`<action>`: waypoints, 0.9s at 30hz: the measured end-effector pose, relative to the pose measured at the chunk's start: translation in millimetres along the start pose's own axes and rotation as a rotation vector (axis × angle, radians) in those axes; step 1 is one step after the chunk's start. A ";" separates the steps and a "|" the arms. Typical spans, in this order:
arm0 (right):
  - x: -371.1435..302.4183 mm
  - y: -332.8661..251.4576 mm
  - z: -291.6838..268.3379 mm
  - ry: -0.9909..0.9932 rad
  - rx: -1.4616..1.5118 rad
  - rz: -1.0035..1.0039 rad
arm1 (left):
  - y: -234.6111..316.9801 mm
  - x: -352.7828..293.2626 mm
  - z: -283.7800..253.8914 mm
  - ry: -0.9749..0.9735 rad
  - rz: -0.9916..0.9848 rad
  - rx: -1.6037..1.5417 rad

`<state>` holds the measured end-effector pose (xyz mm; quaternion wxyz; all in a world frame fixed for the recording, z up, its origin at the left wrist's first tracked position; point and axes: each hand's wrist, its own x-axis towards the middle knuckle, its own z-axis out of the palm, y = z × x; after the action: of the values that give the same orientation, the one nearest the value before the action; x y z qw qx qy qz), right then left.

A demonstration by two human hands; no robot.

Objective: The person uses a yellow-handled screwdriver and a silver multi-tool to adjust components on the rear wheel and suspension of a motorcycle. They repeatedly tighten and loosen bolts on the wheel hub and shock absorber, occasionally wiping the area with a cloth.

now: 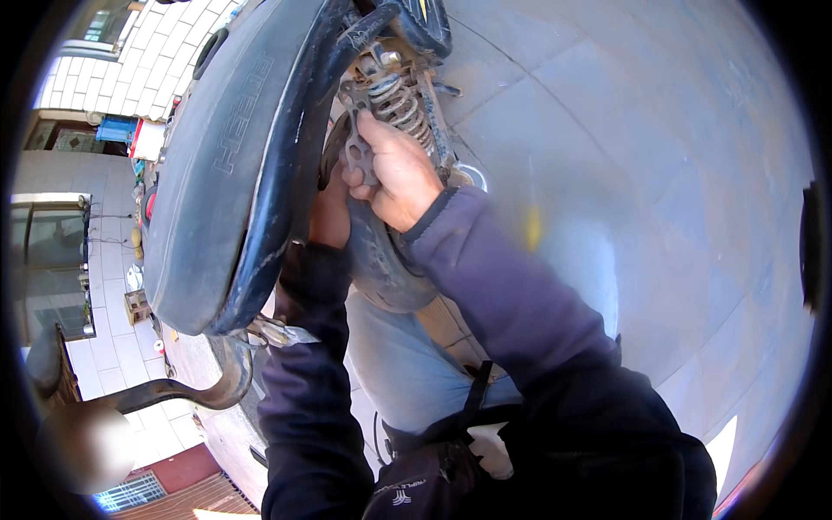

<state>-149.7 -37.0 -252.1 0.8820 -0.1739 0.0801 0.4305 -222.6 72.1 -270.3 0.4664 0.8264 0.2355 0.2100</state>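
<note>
My right hand point(399, 169) is closed round a flat grey metal wrench with cut-outs point(358, 143), thumb pressed on its face. The wrench's upper end is close beside the coil-spring shock absorber point(403, 104) of a motorbike or scooter. My left hand point(329, 212) reaches in lower down, between the long dark seat point(221, 173) and the tyre point(386, 264). The seat's edge and my right hand cover its fingers, so its grip is hidden. The seat runs along the left of both hands. Below them, the tyre stands in front of my knees.
A curved metal bar point(208, 390) sticks out at the seat's near end, with a blurred round shape point(87, 446) by it. Grey paved floor point(641, 156) spreads out on the right. A blue container point(115, 129) and a white bucket point(149, 140) stand by the tiled wall.
</note>
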 end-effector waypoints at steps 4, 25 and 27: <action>-7.8 -6.6 -16.4 -0.154 -0.201 0.031 | 24.5 -8.8 8.2 -0.009 -0.068 -0.103; -47.2 -42.6 -23.8 0.194 -1.224 -0.373 | -13.4 2.0 -0.3 0.079 0.089 0.109; -49.4 -46.4 -25.9 0.204 -1.267 -0.423 | -17.2 3.7 -0.9 0.082 0.119 0.119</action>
<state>-143.3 -109.3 -250.7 0.6632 -0.7091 -0.1407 0.1937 -223.5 82.7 -284.4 0.3928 0.8560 0.2170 0.2567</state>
